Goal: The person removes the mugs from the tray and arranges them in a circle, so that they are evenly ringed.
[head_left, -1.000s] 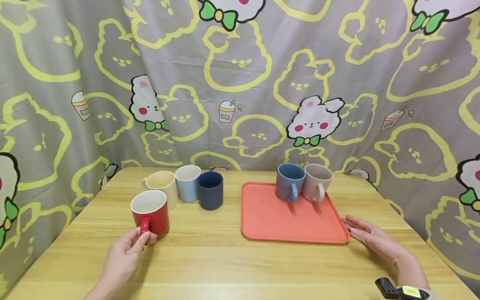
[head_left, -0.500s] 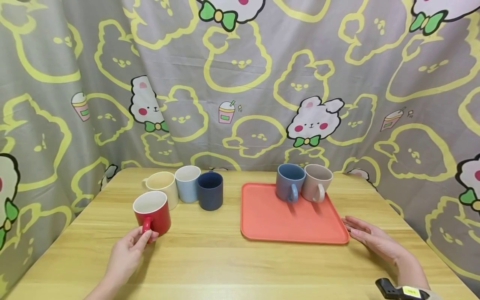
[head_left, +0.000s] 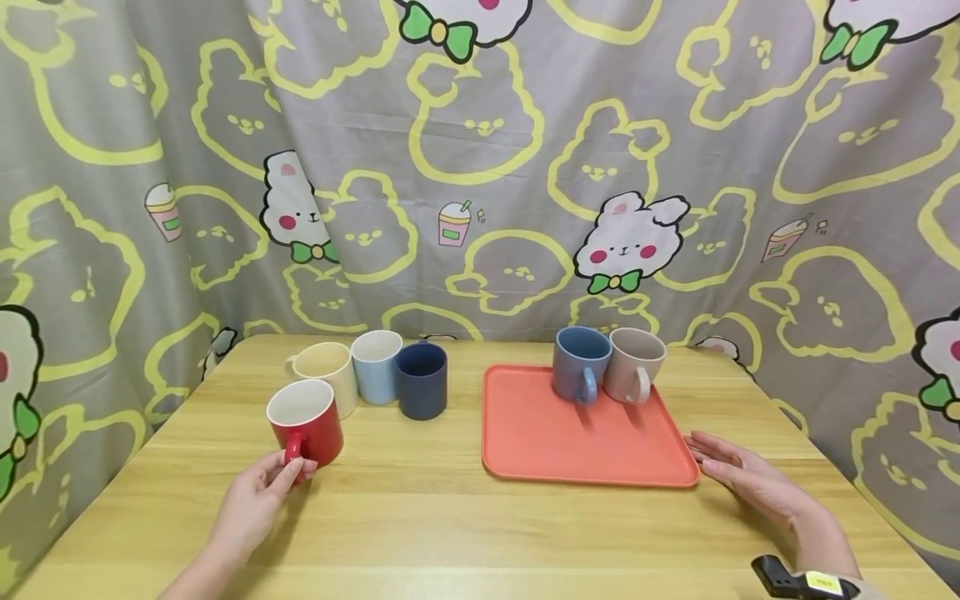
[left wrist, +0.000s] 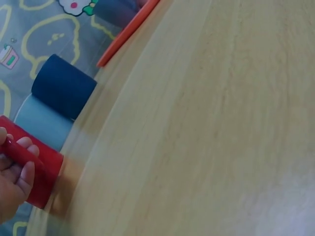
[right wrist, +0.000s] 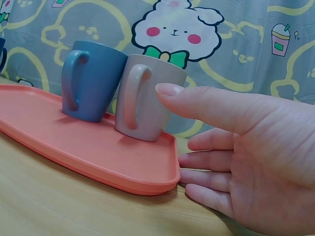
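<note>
In the head view, the red mug [head_left: 315, 427] hides part of the cream mug [head_left: 343, 387], and the dark blue mug [head_left: 422, 385] mostly conceals its own handle. At lower right, the wrist gadget [head_left: 787, 581] is cropped by the bottom edge (its yellow patch [head_left: 823, 582] too small to read). The left wrist view's left edge cuts off the left hand [left wrist: 12, 189] and red mug.
</note>
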Motion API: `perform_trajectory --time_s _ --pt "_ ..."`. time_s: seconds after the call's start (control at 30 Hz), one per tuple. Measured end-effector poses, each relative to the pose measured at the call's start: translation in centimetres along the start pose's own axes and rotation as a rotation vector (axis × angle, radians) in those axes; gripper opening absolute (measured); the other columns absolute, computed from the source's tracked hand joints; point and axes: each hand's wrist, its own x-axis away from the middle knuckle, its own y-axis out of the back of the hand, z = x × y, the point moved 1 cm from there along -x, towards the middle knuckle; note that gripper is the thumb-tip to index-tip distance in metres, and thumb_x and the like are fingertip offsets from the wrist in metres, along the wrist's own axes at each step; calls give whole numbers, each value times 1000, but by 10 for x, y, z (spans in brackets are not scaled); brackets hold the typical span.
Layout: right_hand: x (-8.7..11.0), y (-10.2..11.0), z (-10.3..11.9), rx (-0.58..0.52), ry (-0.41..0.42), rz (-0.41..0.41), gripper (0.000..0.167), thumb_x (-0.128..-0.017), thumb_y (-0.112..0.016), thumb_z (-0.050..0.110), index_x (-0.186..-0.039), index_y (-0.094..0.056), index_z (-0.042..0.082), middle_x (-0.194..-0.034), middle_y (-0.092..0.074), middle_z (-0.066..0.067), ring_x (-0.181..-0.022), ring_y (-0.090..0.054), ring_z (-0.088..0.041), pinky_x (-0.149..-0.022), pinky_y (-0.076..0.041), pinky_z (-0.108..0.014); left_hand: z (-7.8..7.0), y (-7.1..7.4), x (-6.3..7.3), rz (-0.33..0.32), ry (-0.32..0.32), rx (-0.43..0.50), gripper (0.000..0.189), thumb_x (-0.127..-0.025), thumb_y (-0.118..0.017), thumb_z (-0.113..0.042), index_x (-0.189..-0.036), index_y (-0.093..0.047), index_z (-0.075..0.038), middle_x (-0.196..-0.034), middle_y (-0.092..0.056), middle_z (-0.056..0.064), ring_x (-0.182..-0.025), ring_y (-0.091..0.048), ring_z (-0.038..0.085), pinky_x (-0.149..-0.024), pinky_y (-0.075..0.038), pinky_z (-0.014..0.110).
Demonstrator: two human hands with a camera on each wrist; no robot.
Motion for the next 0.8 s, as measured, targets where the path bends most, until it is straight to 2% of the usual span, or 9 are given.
perform_trajectory --time_s 0.13,0.23,0.27,0.3,0.37,0.5,0.6,0.7,0.8 --pt "1 0 2 14 -15 -15 62 -99 -39 11 -140 -1 -16 -146 -31 -5 -115 -41 10 -90 -32 -9 -5 1 -1 18 14 -24 29 -97 -49 -17 -109 -60 7 -100 -67 13 -84 -59 1 -76 -45 12" --pt "2 0 2 7 -39 -31 63 -99 -40 13 -141 -2 -14 -139 -36 9 -115 -42 10 -90 -33 -9 -7 4 -2 31 52 -65 32 -96 -50 -21 -111 -59 6 -102 -66 13 -86 -58 6 -76 -45 16" --pt "2 0 2 5 -43 -33 63 -99 -40 13 -142 -2 -13 -137 -37 12 -115 -42 10 -90 -33 -9 -7 4 -1 27 59 -88 33 -96 -51 -23 -111 -59 6 -102 -66 13 -87 -58 8 -76 -45 18" --pt "2 0 2 6 -34 -26 63 -99 -40 13 -141 -1 -14 -139 -37 9 -115 -41 10 -90 -33 -9 -8 5 -1 14 64 -117 34 -95 -52 -25 -111 -59 5 -102 -66 13 -87 -57 10 -75 -45 20" --pt "1 0 2 3 -32 -28 62 -99 -40 12 -141 -2 -14 -140 -36 6 -115 -42 10 -90 -33 -9 -10 7 2 -41 55 -167 36 -94 -55 -28 -110 -59 3 -102 -65 14 -85 -55 11 -71 -44 22" --pt "1 0 2 9 1 -19 61 -99 -39 10 -140 -2 -16 -147 -28 -15 -115 -42 9 -90 -33 -9 -19 6 8 -258 -13 -177 31 -90 -60 -23 -108 -58 3 -99 -62 15 -77 -50 1 -65 -40 16" --pt "1 0 3 14 3 -26 61 -99 -39 10 -140 -2 -16 -147 -19 -27 -115 -43 9 -90 -33 -9 -33 1 12 -374 -90 -151 24 -88 -63 -17 -105 -59 1 -95 -60 11 -75 -45 -5 -66 -38 11" --pt "0 -1 3 12 -1 -28 61 -99 -39 10 -140 -2 -16 -145 -9 -35 -114 -42 10 -90 -33 -9 -49 -7 14 -377 -171 -97 18 -87 -64 -13 -100 -61 0 -90 -61 8 -74 -47 -6 -65 -39 10" --pt "0 -2 2 2 -3 -28 61 -99 -39 10 -140 -2 -17 -144 -3 -37 -114 -42 10 -90 -32 -9 -65 -21 15 -324 -229 -35 12 -86 -64 -8 -96 -63 -1 -85 -64 7 -70 -52 -2 -62 -42 11"
